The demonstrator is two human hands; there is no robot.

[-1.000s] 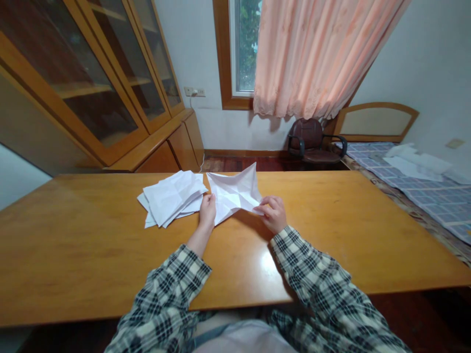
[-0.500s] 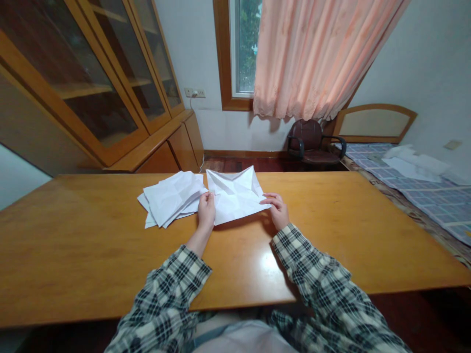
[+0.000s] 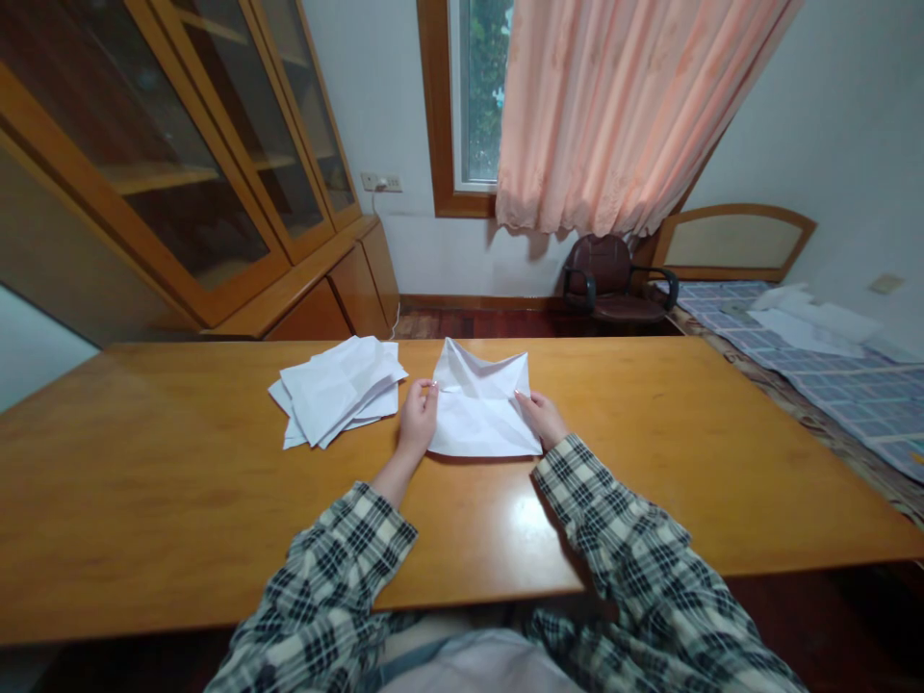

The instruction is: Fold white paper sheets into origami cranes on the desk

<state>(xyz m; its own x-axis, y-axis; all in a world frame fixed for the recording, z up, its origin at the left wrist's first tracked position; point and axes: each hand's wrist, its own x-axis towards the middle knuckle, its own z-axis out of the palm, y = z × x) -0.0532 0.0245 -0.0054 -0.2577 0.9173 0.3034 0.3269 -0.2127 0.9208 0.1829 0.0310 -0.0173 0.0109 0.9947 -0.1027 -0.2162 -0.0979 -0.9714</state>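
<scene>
A creased white sheet of paper (image 3: pixel 482 422) is held between my two hands over the middle of the table. My left hand (image 3: pixel 419 416) pinches its left edge, thumb on top. On the opposite edge my right hand (image 3: pixel 541 416) grips the sheet in the same way. The sheet's far corners rise up, with a dip between them, and its near edge sits close to the tabletop. Just left of my left hand lies a loose, uneven stack of creased white papers (image 3: pixel 339 390).
The wooden table (image 3: pixel 180 481) spreads wide to both sides. A glass-fronted cabinet (image 3: pixel 289 260) stands beyond its left end. Behind it are a dark armchair (image 3: pixel 610 274) and a pink curtain (image 3: pixel 606 115). A bed (image 3: pixel 815 375) is at the right.
The sheet has turned so its near edge lies nearly level, and it has shifted a little right and nearer. My right hand's fingers have closed in on its edge.
</scene>
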